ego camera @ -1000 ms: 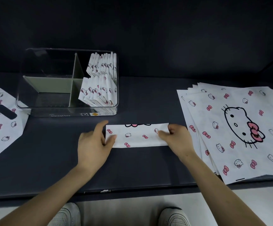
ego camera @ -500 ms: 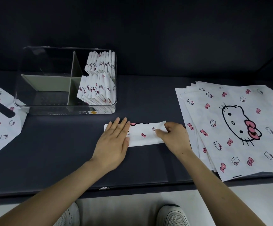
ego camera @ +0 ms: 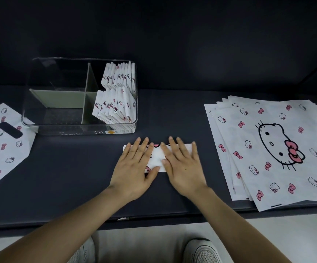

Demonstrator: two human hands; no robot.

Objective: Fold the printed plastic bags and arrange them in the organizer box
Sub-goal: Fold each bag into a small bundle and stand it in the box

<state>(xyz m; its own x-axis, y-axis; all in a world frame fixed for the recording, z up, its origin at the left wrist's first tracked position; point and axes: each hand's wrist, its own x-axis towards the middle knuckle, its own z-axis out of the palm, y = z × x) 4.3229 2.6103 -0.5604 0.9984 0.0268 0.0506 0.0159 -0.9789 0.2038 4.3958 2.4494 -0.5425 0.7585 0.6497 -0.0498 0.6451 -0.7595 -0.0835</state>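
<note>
The left hand (ego camera: 134,168) and right hand (ego camera: 184,168) lie flat with straight fingers, gripping nothing, and press the folded bag (ego camera: 156,158) beneath them. To crease it well, sweep outward from the middle so trapped air escapes. Beyond the left hand, the box (ego camera: 45,130) seems to read "Storage box"; its smaller marks are illegible.

- "Storage box" is printed in pale letters on the dark label strip (ego camera: 72,133) along the front foot of the organizer box (ego camera: 45,129).
- Right of those words, on the same strip, are a small boxed sign (ego camera: 98,132) and an orange mark (ego camera: 110,132); the fine print beside them is too small to read.
</note>
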